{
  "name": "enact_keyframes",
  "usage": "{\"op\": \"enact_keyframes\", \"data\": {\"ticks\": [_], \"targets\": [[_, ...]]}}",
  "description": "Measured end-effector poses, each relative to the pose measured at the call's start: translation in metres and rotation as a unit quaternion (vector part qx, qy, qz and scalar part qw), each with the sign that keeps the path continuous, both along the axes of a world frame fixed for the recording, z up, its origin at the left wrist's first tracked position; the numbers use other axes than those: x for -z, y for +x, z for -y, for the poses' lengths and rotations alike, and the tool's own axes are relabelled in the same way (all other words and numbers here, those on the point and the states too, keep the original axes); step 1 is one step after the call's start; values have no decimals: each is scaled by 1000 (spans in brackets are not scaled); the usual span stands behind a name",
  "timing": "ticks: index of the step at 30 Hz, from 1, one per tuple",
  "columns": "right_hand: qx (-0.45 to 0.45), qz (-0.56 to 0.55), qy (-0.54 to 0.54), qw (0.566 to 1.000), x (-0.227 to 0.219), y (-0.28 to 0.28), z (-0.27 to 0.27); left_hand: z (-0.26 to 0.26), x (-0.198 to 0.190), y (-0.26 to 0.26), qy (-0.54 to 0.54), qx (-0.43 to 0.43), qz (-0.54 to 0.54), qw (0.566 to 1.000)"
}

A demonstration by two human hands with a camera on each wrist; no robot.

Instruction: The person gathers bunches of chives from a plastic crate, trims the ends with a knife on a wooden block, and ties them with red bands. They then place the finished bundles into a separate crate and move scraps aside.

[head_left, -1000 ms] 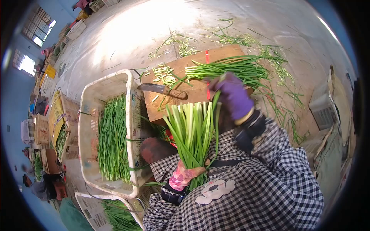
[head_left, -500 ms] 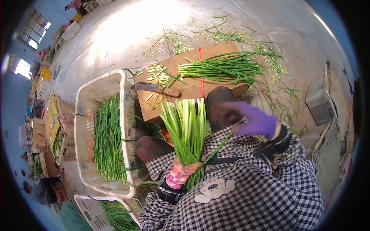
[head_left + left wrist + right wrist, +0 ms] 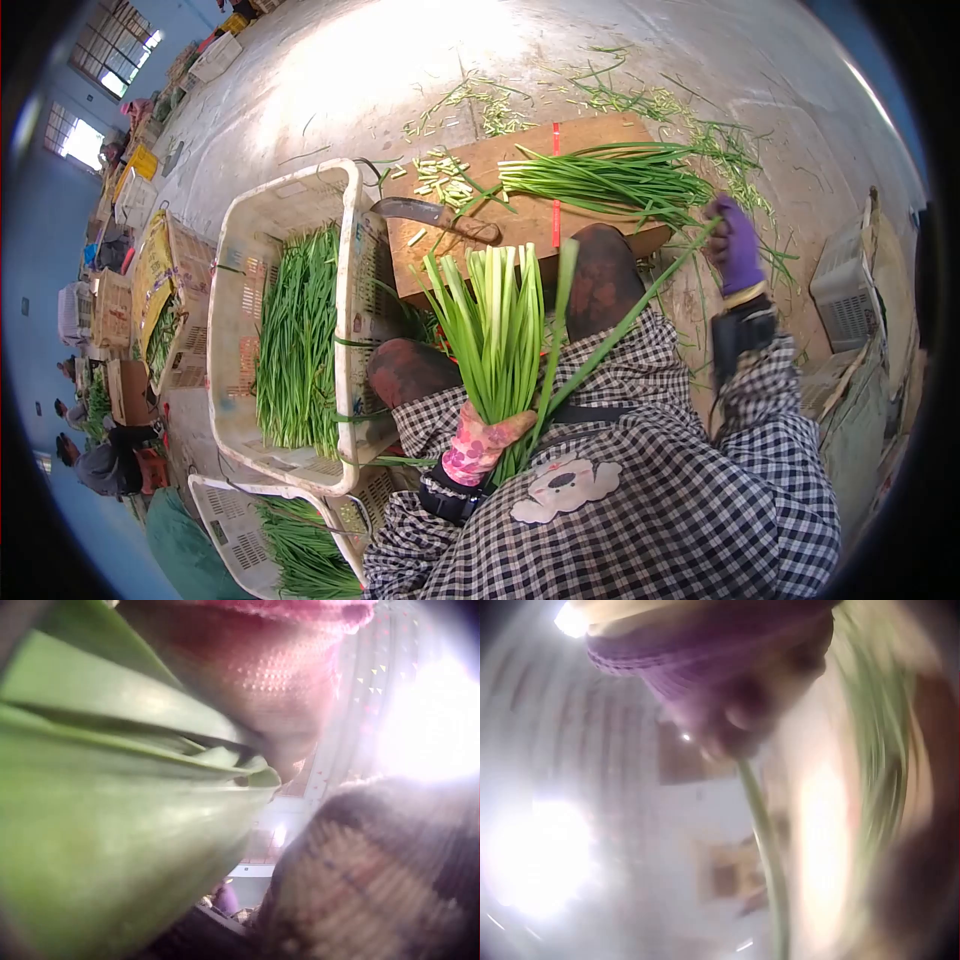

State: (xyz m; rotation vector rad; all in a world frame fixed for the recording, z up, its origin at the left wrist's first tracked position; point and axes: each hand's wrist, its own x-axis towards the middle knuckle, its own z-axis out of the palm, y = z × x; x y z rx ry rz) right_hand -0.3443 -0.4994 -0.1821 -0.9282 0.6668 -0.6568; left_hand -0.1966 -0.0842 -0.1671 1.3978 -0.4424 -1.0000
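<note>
— Looking down from the head view, I see my left hand (image 3: 478,448), in its pink patterned glove, with fingers curled tight round the base of an upright bunch of green garlic chives with pale cut ends (image 3: 495,330), held over my lap in front of the checked apron.

— And your right hand?

— My right hand (image 3: 737,245), in a purple knit glove, is out to the right, pinching the end of one long green chive leaf (image 3: 625,325) that runs slanting from the bunch up to the fingers. The right wrist view shows the leaf leaving the gloved fingertips (image 3: 727,731), though it is blurred.

— What lies around you?

— Beyond my knees is a brown wooden chopping board (image 3: 520,215) on the concrete floor, with a loose pile of green chives (image 3: 610,180) on it and a dark-bladed cleaver (image 3: 435,215) beside chopped bits. To my left stands a white plastic crate (image 3: 345,260) with chives laid inside.
</note>
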Motion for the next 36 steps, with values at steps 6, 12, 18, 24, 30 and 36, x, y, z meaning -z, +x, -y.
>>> {"op": "enact_keyframes", "data": {"ticks": [6,12,18,24,30,36], "targets": [[-55,-448,-353,820,-69,-27,-32,16,-15,3,83,39,19,996],[-199,-40,-689,696,-118,112,-148,22,-19,-5,65,23,89,994],[-401,-72,-586,700,-113,152,-152,12,-17,-6,90,57,95,990],[-196,94,-210,953,-83,112,-140,16,-11,0,53,102,7,993],[-38,-549,-477,685,-44,-31,59,17,-19,0,16,97,111,989],[-213,-230,-565,764,-109,42,-88,27,-14,-2,-18,100,-22,995]]}}
